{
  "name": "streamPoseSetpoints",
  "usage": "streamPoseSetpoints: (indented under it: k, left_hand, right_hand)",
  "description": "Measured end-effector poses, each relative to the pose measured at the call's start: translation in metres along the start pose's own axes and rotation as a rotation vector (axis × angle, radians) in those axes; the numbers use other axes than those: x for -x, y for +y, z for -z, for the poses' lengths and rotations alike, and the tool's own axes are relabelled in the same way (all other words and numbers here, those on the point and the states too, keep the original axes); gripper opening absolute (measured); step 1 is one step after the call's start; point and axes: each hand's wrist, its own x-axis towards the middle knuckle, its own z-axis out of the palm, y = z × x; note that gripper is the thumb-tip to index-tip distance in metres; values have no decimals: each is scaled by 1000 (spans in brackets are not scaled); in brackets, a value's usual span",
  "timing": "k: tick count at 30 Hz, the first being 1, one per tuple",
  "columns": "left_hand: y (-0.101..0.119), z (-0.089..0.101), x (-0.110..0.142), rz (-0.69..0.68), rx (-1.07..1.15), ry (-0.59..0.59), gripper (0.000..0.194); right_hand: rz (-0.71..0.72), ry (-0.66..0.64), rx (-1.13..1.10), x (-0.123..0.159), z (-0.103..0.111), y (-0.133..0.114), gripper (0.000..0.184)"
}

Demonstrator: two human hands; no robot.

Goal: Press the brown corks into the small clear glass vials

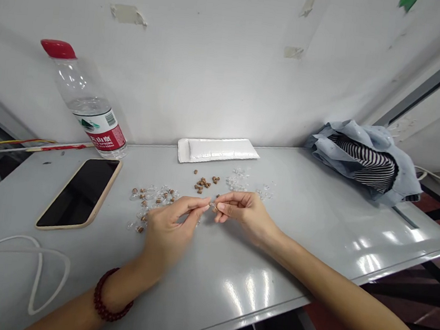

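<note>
Pinching a tiny brownish piece point(212, 206) from both sides, I hold it just above the grey desk point(293, 253). My left grip point(169, 228) and right grip point(243, 215) meet there, each thumb and forefinger pressed together on it, with the other fingers loosely curled. From this view I can't tell its exact shape, or whether a clear bit is joined to it. It should weigh next to nothing and feel hard, and a piece this small could easily slip or spring away, so it's best taken at the very fingertips, on opposite sides, with light, even pressure. Beside my left grip lies a loose scatter of clear pieces point(154, 200) mixed with brown bits; a small heap of brown pellets point(201, 184) sits just beyond my hands, and more clear pieces point(237, 180) lie further right — glassy-looking and probably quick to skitter at a nudge. Farther off are a white padded envelope point(217, 150), a phone point(78, 194) in a beige case and a red-capped water bottle point(88, 102).
</note>
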Motion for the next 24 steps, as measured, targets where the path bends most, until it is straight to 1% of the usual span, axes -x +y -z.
streamPoseSetpoints:
  k: [4,6,8,10,11,12,13,15,17,18,19,20,21,24]
  left_hand:
    - [0,-2,-1,-40,6,0,12]
    - [0,-3,-2,-61,58,-38,12]
    - [1,-5,-3,-110,95,-98,14]
    - [-2,-6,-4,-171,80,-148,14]
    - [-3,-6,-4,-192,56,-164,14]
    - [-6,-6,-4,-209,26,-173,13]
    - [-9,-6,-3,-228,-4,-178,12]
    - [-13,-6,-3,-271,-61,-191,10]
    - [-16,-5,-2,-311,-106,-215,11]
    - [-17,-5,-2,-319,-119,-235,12]
    - [-17,-4,-2,-318,-130,-259,13]
    - [-17,-4,-2,-311,-141,-282,14]
    - [-17,-4,-2,-300,-155,-300,15]
    - [-17,-5,-1,-277,-207,-306,17]
  right_hand:
    - [-17,-6,-7,0,-1,-2,19]
    - [-22,-25,4,0,-1,-4,20]
    - [-22,-76,32,0,1,-7,19]
    - [-31,-143,90,-1,7,-11,19]
    - [-26,-152,131,-1,11,-15,19]
    - [-6,-131,180,-1,16,-19,20]
    - [42,-67,232,-2,23,-24,20]
    - [211,177,325,-2,37,-35,19]
    - [416,433,420,-3,52,-44,16]
    - [485,517,500,-4,59,-47,14]
    - [523,552,602,-5,65,-49,12]
    - [535,530,721,-6,70,-49,11]
    - [532,467,851,-7,73,-48,10]
    - [538,217,1170,-9,78,-40,11]
